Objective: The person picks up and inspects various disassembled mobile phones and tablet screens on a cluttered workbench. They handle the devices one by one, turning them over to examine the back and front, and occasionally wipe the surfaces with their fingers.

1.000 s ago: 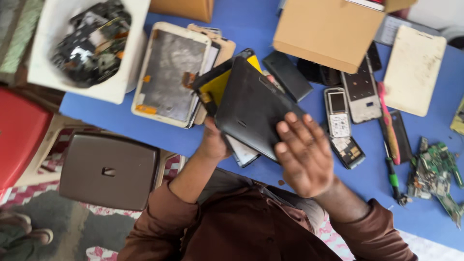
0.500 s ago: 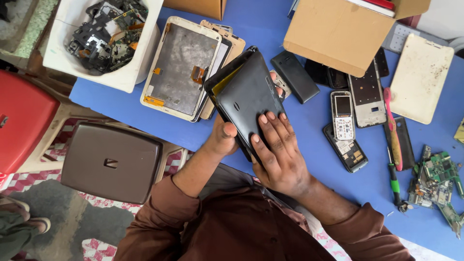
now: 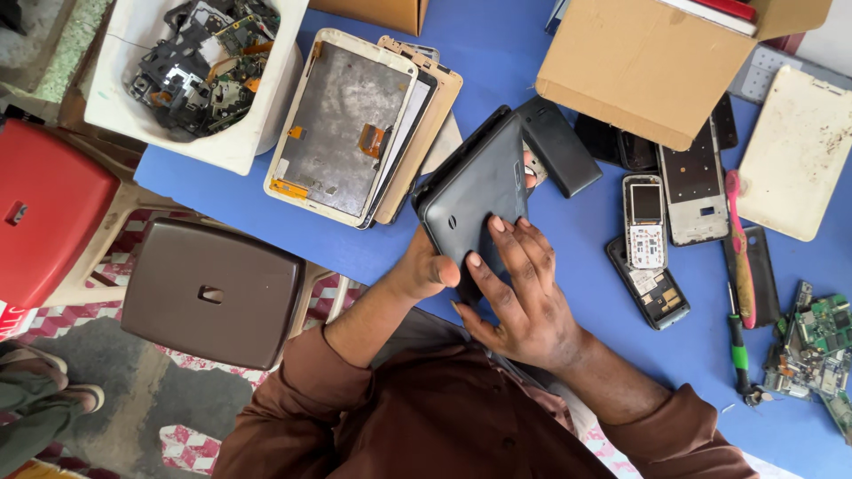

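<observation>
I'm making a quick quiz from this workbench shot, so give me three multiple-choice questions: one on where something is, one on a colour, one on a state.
1. Where is the white tub of circuit scrap?
A. table's left end
B. on the brown stool
C. inside the cardboard box

2. What colour is the table?
A. green
B. blue
C. white

3. How is the black tablet held?
A. lying untouched
B. one hand only
C. both hands

Answers:
1 A, it sits by the left edge.
2 B, bare top shows blue.
3 C, left hand grips the edge, right hand presses its back.
</observation>
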